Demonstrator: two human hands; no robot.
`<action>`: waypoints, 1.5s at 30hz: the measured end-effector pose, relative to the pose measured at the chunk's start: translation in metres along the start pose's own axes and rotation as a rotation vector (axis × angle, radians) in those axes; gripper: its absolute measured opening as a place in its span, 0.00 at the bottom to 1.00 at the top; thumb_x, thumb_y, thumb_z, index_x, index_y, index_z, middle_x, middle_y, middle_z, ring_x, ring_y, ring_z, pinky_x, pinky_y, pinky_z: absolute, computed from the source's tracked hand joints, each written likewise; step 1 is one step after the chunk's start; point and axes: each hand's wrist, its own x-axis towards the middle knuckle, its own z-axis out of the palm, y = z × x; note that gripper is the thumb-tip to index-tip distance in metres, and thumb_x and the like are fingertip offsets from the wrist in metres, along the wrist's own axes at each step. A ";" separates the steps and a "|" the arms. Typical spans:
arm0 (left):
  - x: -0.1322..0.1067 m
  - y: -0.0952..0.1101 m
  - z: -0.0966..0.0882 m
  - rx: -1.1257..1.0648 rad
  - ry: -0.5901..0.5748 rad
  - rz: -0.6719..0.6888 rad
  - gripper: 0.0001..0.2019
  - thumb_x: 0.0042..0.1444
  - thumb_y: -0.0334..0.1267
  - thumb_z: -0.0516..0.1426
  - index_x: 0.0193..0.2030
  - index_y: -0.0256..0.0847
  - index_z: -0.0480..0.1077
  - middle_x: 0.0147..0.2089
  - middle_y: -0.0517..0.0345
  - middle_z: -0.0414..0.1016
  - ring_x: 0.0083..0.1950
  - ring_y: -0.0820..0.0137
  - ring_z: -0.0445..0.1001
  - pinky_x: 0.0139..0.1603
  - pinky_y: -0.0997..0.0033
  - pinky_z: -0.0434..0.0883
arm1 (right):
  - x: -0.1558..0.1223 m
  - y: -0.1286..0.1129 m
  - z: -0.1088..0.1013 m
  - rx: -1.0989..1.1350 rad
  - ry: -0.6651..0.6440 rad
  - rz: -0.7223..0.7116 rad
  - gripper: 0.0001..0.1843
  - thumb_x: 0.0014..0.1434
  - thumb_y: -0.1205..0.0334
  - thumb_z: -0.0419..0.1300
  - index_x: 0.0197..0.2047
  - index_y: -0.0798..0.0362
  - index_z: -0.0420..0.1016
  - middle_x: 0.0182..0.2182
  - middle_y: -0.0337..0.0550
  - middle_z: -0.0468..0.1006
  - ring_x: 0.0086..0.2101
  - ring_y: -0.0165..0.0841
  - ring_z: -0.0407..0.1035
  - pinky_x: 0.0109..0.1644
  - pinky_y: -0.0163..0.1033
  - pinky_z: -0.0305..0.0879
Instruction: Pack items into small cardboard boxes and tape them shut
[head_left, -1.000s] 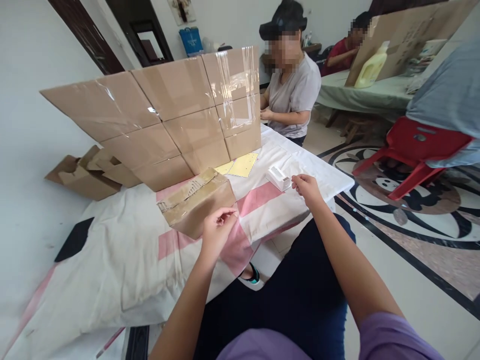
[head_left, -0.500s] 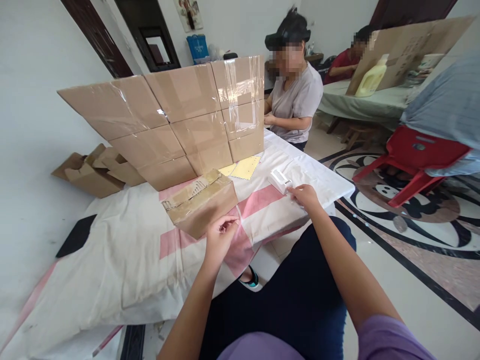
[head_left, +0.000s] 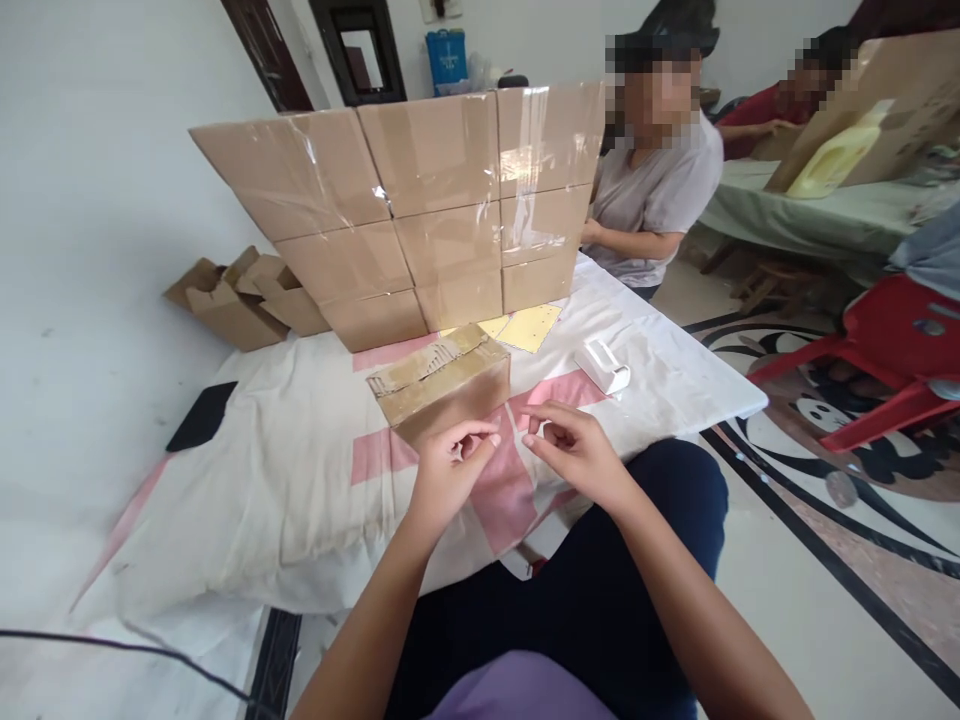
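My left hand (head_left: pixel 452 462) is closed in a pinch, thumb against forefinger, just in front of the brown cardboard box (head_left: pixel 450 385). Facing it, my right hand (head_left: pixel 574 450) has curled fingers with their tips close to the thumb. Anything thin held in either hand is too small to make out. A small gap separates the two hands, above a pink stripe of the tablecloth (head_left: pixel 300 500). Beyond my right hand lies a white plastic object (head_left: pixel 602 367), shaped like a small tape dispenser, which neither hand touches. Yellow sheets (head_left: pixel 531 327) lie behind the box.
A tall taped cardboard panel (head_left: pixel 450 240) stands across the table's back. Opened cartons (head_left: pixel 240 305) and a black flat item (head_left: pixel 201 415) are at the left. Another person (head_left: pixel 652 180) sits beyond the panel, and a red chair (head_left: pixel 885 350) stands at the right.
My right hand has left the white plastic object and come leftward, close to my left hand. My left hand stays pinched in front of the box. The camera view has shifted.
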 end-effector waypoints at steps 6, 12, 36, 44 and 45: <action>-0.003 -0.001 -0.013 0.072 -0.018 0.182 0.03 0.60 0.37 0.61 0.37 0.45 0.77 0.31 0.60 0.74 0.29 0.70 0.66 0.33 0.69 0.63 | 0.026 -0.024 0.029 -0.041 -0.055 -0.119 0.05 0.64 0.61 0.62 0.39 0.52 0.79 0.29 0.37 0.68 0.28 0.28 0.61 0.32 0.35 0.59; 0.004 -0.025 -0.046 0.207 0.220 0.423 0.02 0.60 0.36 0.63 0.39 0.44 0.76 0.33 0.59 0.75 0.30 0.72 0.70 0.30 0.71 0.65 | 0.047 -0.039 0.027 -0.192 0.185 -0.284 0.03 0.64 0.63 0.62 0.38 0.51 0.77 0.29 0.38 0.71 0.27 0.29 0.63 0.30 0.35 0.60; 0.145 -0.180 -0.082 -0.344 0.407 -0.091 0.15 0.58 0.48 0.61 0.28 0.40 0.69 0.25 0.63 0.68 0.26 0.74 0.62 0.28 0.74 0.60 | 0.156 -0.025 0.103 -0.626 -0.199 -0.475 0.08 0.65 0.70 0.62 0.43 0.49 0.79 0.37 0.41 0.83 0.36 0.34 0.77 0.40 0.41 0.75; 0.144 -0.173 -0.083 -0.332 0.421 -0.135 0.17 0.60 0.45 0.59 0.25 0.40 0.64 0.23 0.66 0.61 0.25 0.75 0.56 0.28 0.73 0.57 | 0.147 -0.022 0.115 -0.617 -0.272 -0.426 0.11 0.63 0.72 0.62 0.44 0.48 0.80 0.43 0.44 0.82 0.40 0.38 0.77 0.45 0.47 0.75; 0.144 -0.173 -0.083 -0.333 0.423 -0.134 0.16 0.61 0.45 0.59 0.25 0.40 0.64 0.23 0.66 0.60 0.25 0.75 0.56 0.28 0.73 0.56 | 0.146 -0.023 0.116 -0.632 -0.286 -0.421 0.11 0.63 0.72 0.62 0.45 0.48 0.80 0.44 0.45 0.82 0.41 0.39 0.76 0.46 0.47 0.75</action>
